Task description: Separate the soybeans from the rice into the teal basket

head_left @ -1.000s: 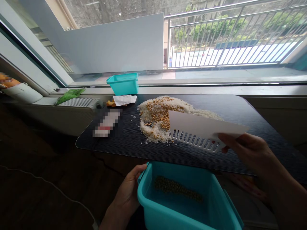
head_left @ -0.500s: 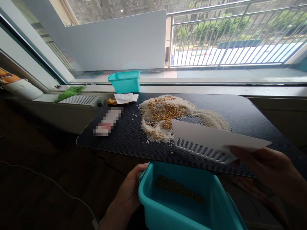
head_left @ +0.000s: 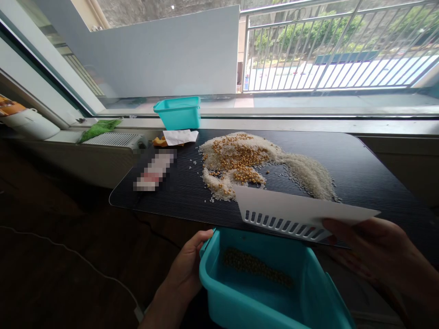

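Observation:
My left hand point(head_left: 187, 269) grips the left rim of a teal plastic bin point(head_left: 240, 304) held below the table's front edge; a thin layer of soybeans point(head_left: 257, 266) lies on its bottom. My right hand point(head_left: 373, 249) holds a white slotted plastic basket point(head_left: 295, 214) by its right end, tilted at the table's front edge just above the bin. Behind it, on the black table point(head_left: 373, 169), spreads a heap of white rice point(head_left: 308, 171) mixed with yellow soybeans point(head_left: 236, 160).
A second teal bin point(head_left: 178, 112) stands on the window sill at the back. Beside it lie a crumpled white paper point(head_left: 180, 136) and a blurred flat packet point(head_left: 154, 171). A white heater point(head_left: 109, 141) with a green cloth point(head_left: 99, 129) sits left; a cable point(head_left: 68, 262) crosses the dark floor.
My right hand has drawn the white basket toward me, from the rice heap to the table's front edge above the bin. More of the heap now shows. The left hand stays on the bin.

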A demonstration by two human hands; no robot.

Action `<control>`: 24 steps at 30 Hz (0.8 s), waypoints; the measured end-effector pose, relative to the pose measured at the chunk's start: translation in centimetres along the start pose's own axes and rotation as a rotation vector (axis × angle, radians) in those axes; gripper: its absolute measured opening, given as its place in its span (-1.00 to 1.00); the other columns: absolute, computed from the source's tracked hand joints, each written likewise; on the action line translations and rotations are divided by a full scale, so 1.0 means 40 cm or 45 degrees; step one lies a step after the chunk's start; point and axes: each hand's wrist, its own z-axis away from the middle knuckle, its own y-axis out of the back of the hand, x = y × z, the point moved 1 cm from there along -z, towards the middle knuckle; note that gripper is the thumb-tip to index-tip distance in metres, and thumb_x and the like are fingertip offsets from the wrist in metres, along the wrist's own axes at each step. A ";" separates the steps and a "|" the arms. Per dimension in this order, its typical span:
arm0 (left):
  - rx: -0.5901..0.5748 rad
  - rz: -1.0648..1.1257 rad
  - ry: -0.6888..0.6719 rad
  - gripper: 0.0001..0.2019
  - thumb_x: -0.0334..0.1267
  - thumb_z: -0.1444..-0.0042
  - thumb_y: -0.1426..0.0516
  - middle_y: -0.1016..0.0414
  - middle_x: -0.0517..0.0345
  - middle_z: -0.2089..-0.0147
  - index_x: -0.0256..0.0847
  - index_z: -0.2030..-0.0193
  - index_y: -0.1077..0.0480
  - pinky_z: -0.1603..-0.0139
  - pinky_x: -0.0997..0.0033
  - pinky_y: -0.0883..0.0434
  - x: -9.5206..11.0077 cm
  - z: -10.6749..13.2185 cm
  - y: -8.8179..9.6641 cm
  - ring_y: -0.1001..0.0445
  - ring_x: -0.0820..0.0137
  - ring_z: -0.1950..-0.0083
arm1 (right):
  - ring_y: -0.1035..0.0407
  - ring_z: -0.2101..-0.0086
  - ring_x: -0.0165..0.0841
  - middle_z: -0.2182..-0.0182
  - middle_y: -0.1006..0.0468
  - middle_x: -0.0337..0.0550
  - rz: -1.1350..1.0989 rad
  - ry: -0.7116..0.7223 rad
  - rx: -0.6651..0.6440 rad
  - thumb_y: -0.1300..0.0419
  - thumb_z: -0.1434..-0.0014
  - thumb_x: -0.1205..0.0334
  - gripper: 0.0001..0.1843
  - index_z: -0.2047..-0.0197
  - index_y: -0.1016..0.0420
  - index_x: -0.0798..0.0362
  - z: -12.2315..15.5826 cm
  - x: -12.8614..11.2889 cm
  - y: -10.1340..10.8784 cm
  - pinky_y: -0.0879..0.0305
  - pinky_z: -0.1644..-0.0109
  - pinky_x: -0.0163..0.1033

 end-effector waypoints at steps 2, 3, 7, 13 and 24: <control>-0.008 0.011 -0.012 -0.73 -0.40 -0.12 -0.05 -0.42 0.22 0.69 -0.28 0.60 -0.35 0.53 0.58 -0.34 -0.001 0.001 -0.001 -0.38 0.54 0.64 | -0.46 0.52 -0.19 0.59 -0.60 -0.13 -0.101 -0.064 -0.159 -0.37 0.36 -0.14 -0.65 0.55 -0.64 -0.06 0.008 0.022 -0.001 -0.48 0.49 -0.15; -0.012 0.018 -0.019 -0.72 -0.41 -0.12 -0.04 -0.41 0.23 0.70 -0.28 0.61 -0.34 0.56 0.59 -0.32 0.000 0.002 -0.002 -0.37 0.55 0.66 | -0.45 0.52 -0.20 0.59 -0.60 -0.13 -0.142 -0.094 -0.212 -0.39 0.37 -0.09 -0.66 0.53 -0.64 -0.06 0.012 0.032 -0.001 -0.47 0.51 -0.15; -0.004 0.023 -0.020 -0.73 -0.42 -0.11 -0.05 -0.40 0.23 0.70 -0.28 0.61 -0.34 0.55 0.58 -0.32 0.000 0.006 -0.008 -0.37 0.55 0.65 | -0.45 0.52 -0.19 0.56 -0.62 -0.16 -0.169 -0.082 -0.198 -0.41 0.39 -0.02 -0.73 0.54 -0.65 -0.09 0.023 0.037 0.007 -0.47 0.50 -0.16; 0.026 0.006 0.006 -0.75 -0.40 -0.11 -0.06 -0.45 0.17 0.65 -0.31 0.58 -0.38 0.46 0.50 -0.39 -0.002 0.002 -0.008 -0.41 0.50 0.61 | -0.47 0.52 -0.11 0.59 -0.61 -0.17 -0.082 -0.097 -0.063 -0.38 0.40 -0.05 -0.75 0.60 -0.62 -0.11 0.037 0.002 0.015 -0.46 0.51 -0.08; 0.002 -0.009 0.070 -0.79 -0.35 -0.11 -0.07 -0.52 0.10 0.57 -0.31 0.52 -0.42 0.25 0.36 -0.44 -0.006 -0.001 -0.004 -0.49 0.40 0.51 | -0.51 0.37 -0.09 0.62 -0.55 -0.23 0.246 -0.097 0.543 -0.25 0.15 -0.07 -0.77 0.61 -0.45 -0.12 0.003 -0.047 0.036 -0.42 0.21 -0.03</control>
